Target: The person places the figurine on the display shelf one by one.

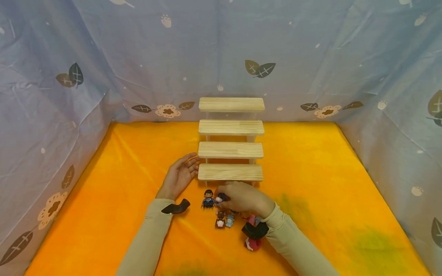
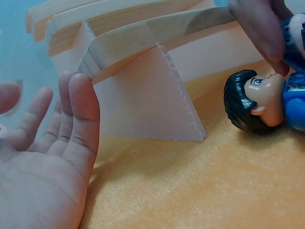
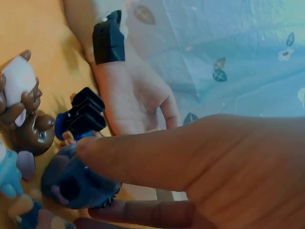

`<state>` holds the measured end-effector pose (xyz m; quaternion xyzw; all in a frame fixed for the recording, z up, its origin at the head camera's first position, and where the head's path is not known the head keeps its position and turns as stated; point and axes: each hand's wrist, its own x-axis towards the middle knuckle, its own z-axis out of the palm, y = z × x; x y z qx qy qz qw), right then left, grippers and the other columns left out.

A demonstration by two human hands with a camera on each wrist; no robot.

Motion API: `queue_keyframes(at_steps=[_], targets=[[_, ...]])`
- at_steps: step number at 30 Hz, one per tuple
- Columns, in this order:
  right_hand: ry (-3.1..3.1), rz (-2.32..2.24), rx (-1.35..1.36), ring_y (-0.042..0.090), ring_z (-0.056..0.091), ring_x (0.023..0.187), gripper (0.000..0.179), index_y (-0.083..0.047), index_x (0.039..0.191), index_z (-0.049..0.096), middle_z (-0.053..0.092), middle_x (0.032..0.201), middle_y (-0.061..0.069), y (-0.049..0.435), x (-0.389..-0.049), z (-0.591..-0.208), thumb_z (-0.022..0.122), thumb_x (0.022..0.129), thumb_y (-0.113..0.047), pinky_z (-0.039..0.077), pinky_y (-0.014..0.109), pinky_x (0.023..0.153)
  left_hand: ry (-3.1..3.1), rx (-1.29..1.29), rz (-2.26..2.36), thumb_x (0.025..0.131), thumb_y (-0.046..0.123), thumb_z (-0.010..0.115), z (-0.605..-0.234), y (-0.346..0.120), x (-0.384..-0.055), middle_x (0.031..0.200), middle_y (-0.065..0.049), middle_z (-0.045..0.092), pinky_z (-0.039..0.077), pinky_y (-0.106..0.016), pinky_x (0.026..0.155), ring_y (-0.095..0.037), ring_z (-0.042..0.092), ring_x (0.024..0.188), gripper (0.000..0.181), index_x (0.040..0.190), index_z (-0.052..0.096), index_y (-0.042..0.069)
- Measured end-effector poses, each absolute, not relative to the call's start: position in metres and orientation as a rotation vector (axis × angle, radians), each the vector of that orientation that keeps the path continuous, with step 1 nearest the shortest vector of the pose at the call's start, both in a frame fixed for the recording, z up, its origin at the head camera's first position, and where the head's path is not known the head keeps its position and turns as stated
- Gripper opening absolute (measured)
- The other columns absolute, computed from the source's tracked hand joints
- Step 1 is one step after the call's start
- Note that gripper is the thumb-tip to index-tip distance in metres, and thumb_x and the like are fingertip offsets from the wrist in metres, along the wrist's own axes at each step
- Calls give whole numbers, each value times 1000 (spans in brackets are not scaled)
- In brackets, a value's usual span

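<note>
My right hand (image 1: pixel 243 197) pinches a small dark blue animal figurine (image 3: pixel 71 179) between thumb and fingers, just in front of the lowest step. Right beside it on the left is a toy boy figure (image 1: pixel 208 200) with black hair and blue clothes. My left hand (image 1: pixel 179 176) is palm up with its fingers extended, fingertips at the left end of the wooden stepped shelf (image 1: pixel 230 172). A brown figurine with a white front (image 1: pixel 220 221) and a light blue figurine (image 1: pixel 229 220) are grouped nearer to me. Other figurines are partly hidden under my right wrist.
The shelf has several pale wood steps on translucent side supports (image 2: pixel 147 100). A red figurine (image 1: pixel 253 244) lies below my right wrist. An orange cloth (image 1: pixel 310 172) covers the surface, with patterned blue-grey fabric (image 1: pixel 193 50) hanging behind and at both sides.
</note>
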<state>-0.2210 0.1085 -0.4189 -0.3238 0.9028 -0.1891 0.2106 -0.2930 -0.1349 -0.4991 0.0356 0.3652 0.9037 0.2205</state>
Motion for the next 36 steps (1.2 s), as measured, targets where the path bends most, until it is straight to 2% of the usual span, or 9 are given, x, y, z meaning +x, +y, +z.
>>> queue_keyframes(at_steps=[4,7,10,14,21,27,33,36], targets=[[2477,-565,-943,14,62,95,28,-14,125,71,70,113,2,108,-223,-421,64,101,-26,53,33,87,1012,96,2498,112,29,37,-499,-135,-293,126,-5,60,51,-26,84,-15,58,95,56,158,22,0],[2491,-576,-992,17,66,100,25,-12,122,73,72,113,3,108,-224,-423,61,102,-22,55,33,88,1012,90,2500,112,29,37,-499,-135,-293,127,-6,59,51,-26,84,-15,58,95,57,158,21,0],[2514,-571,-1013,18,67,98,23,-11,120,74,73,111,4,108,-224,-424,64,100,-17,55,32,87,1017,82,2499,112,29,37,-499,-135,-293,127,-6,59,51,-26,84,-16,58,95,57,158,22,0],[2527,-534,-995,17,66,99,27,-10,124,71,72,113,5,106,-224,-424,66,99,-18,55,33,87,1023,74,2497,112,29,37,-499,-134,-293,126,-6,59,51,-27,85,-16,58,95,55,157,24,0],[2488,-520,-949,8,58,78,26,-13,123,69,72,105,2,106,-223,-422,68,98,-22,50,27,75,987,93,2507,112,28,36,-500,-136,-292,126,-7,61,52,-26,84,-16,59,95,51,155,29,1],[2453,-506,-948,9,62,85,31,-15,128,66,72,112,2,107,-224,-421,68,98,-23,53,29,81,996,94,2515,112,28,35,-499,-137,-291,123,-5,60,52,-26,83,-15,59,95,52,156,27,1],[2445,-499,-944,10,63,91,34,-10,129,66,72,118,3,108,-224,-421,66,99,-26,53,31,85,998,94,2506,112,29,36,-499,-136,-292,123,-5,61,53,-26,83,-15,59,95,54,157,24,1],[2446,-508,-944,10,61,89,32,-9,127,68,72,117,3,109,-225,-421,66,99,-27,52,31,84,978,115,2501,112,28,36,-500,-136,-292,126,-6,62,53,-27,84,-16,60,95,50,155,30,2]])
